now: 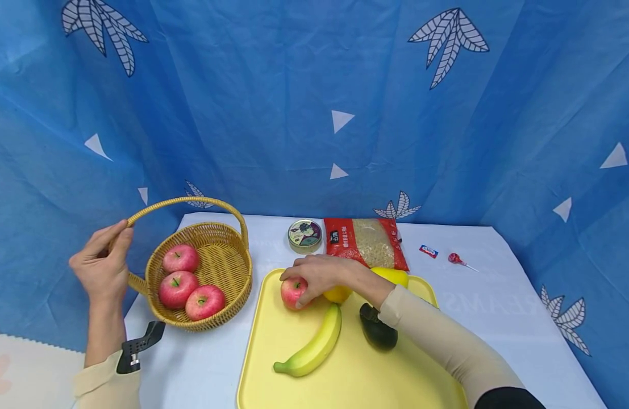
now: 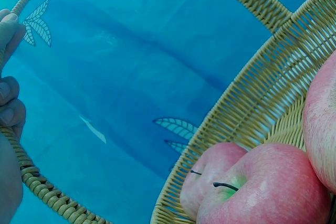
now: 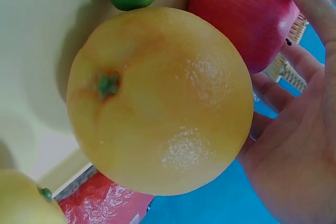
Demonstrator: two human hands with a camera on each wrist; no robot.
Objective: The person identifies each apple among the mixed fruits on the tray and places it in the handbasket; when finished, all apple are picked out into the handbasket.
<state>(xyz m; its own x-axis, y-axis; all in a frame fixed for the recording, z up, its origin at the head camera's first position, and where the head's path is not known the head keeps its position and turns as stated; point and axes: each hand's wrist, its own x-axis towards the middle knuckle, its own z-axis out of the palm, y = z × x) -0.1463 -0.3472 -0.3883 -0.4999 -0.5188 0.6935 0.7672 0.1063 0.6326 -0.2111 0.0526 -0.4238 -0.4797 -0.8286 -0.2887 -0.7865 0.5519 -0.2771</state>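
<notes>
My left hand (image 1: 103, 261) grips the arched handle (image 1: 191, 200) of a woven basket (image 1: 244, 284) at the left. Three red apples lie inside the basket, two of them close together in the left wrist view, such as this apple (image 2: 268, 187). Over the yellow tray (image 1: 263, 392), my right hand (image 1: 321, 277) holds another red apple (image 1: 292, 293), fingers at its far side and thumb at its near side. A round orange-yellow fruit (image 3: 163, 103) fills the middle of the right wrist view, beside that hand and partly under it in the head view.
On the tray lie a banana (image 1: 316, 347), a dark green fruit (image 1: 379, 330) and a yellow fruit (image 1: 394, 276). Behind it are a round tin (image 1: 304, 236) and a red pasta bag (image 1: 367, 243). A small wrapped candy (image 1: 429, 251) and a lollipop (image 1: 454, 258) lie right.
</notes>
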